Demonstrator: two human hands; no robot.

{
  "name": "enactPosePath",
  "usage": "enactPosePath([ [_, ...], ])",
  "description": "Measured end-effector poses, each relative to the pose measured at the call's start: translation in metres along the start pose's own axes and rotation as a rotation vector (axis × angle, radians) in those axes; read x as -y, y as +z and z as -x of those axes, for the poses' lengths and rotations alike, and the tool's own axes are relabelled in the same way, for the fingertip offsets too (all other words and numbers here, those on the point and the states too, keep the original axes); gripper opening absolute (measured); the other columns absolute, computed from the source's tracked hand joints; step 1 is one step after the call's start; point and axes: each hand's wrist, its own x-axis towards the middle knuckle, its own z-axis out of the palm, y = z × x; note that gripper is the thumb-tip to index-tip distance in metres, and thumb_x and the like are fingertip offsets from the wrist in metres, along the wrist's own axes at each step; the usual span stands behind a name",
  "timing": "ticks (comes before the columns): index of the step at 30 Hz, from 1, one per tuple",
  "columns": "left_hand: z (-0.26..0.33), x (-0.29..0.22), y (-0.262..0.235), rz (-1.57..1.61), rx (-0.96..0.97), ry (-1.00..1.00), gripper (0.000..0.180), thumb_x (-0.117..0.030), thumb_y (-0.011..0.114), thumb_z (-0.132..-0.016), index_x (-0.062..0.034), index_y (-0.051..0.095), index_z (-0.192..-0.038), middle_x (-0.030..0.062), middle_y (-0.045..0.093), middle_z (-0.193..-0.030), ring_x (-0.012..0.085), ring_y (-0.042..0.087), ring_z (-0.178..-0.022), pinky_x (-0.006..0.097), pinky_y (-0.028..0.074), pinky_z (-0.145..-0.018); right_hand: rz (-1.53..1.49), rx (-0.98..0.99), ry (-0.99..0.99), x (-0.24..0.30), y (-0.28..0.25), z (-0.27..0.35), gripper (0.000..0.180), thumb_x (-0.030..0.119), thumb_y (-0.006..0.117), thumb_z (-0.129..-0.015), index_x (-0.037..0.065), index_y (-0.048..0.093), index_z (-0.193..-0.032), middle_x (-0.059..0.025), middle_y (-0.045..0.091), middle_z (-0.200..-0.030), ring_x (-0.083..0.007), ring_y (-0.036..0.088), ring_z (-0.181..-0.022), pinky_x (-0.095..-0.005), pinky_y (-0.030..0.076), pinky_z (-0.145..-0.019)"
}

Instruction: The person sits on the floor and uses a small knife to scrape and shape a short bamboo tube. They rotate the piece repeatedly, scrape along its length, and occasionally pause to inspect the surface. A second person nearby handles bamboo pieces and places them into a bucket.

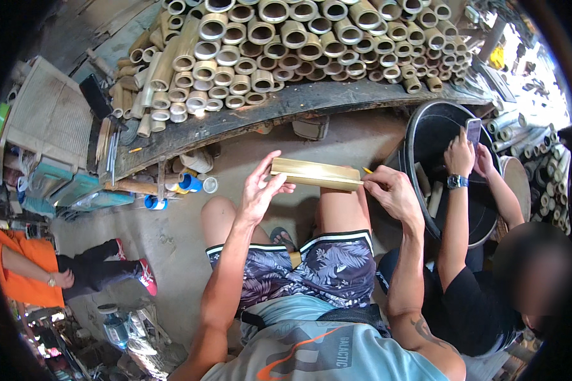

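Note:
A short, golden bamboo piece, which seems to be split lengthwise, lies level above my thighs. My left hand is closed on its left end, thumb toward me and fingers along the back and underneath. At the other end, my right hand pinches a thin yellow pencil that points up and left past the fingertips. Those fingertips are right beside the bamboo's right end; whether they touch it I cannot tell.
Ahead, a dark workbench bears a tall stack of bamboo tubes. At right stands a big black tub, where a seated person holds a phone. Someone in orange is at left, near a blue cup.

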Motion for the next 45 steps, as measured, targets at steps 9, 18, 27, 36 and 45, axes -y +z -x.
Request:
enactPosePath([
  [9, -0.002, 0.004, 0.002, 0.006, -0.031, 0.009, 0.055, -0.010, 0.064, -0.103, -0.0016, 0.041, -0.153, 0.0140, 0.071, -0.111, 0.0225, 0.075, -0.088, 0.034, 0.063, -0.080, -0.073, -0.014, -0.025, -0.001, 0.000, 0.005, 0.023, 0.012, 0.070, -0.089, -0.002, 0.077, -0.106, -0.0164, 0.069, -0.086, -0.0300, 0.068, -0.076, -0.0379, 0.053, -0.073],
  [18, -0.001, 0.003, 0.004, -0.022, -0.043, -0.002, 0.054, -0.010, 0.063, -0.104, -0.0029, 0.042, -0.153, 0.0142, 0.070, -0.113, 0.0219, 0.075, -0.087, 0.034, 0.063, -0.079, -0.030, 0.008, -0.030, 0.001, -0.004, 0.004, 0.023, 0.014, 0.070, -0.090, -0.002, 0.078, -0.105, -0.0169, 0.069, -0.087, -0.0305, 0.068, -0.078, -0.0383, 0.052, -0.072],
  [27, 0.000, 0.001, 0.007, 0.008, -0.025, 0.011, 0.054, -0.008, 0.062, -0.104, -0.0037, 0.042, -0.153, 0.0127, 0.070, -0.116, 0.0209, 0.074, -0.089, 0.034, 0.062, -0.080, -0.041, -0.115, -0.029, -0.003, 0.007, 0.010, 0.022, 0.013, 0.073, -0.088, -0.001, 0.078, -0.105, -0.0138, 0.061, -0.082, -0.0264, 0.062, -0.070, -0.0366, 0.051, -0.069],
  [36, 0.000, 0.000, 0.007, -0.007, -0.034, -0.013, 0.057, -0.010, 0.065, -0.102, -0.0003, 0.042, -0.152, 0.0158, 0.063, -0.128, 0.0211, 0.073, -0.090, 0.033, 0.062, -0.080, 0.047, -0.114, -0.087, -0.003, 0.007, 0.010, 0.023, 0.008, 0.073, -0.086, -0.001, 0.077, -0.107, -0.0134, 0.065, -0.089, -0.0267, 0.065, -0.082, -0.0362, 0.051, -0.075],
  [45, 0.000, -0.002, 0.008, -0.038, -0.028, -0.007, 0.054, -0.009, 0.062, -0.103, -0.0023, 0.041, -0.153, 0.0151, 0.068, -0.117, 0.0223, 0.073, -0.091, 0.035, 0.062, -0.082, 0.010, -0.078, -0.050, 0.000, 0.005, 0.010, 0.021, 0.006, 0.072, -0.087, -0.003, 0.076, -0.105, -0.0126, 0.066, -0.089, -0.0260, 0.065, -0.083, -0.0352, 0.051, -0.075],
])
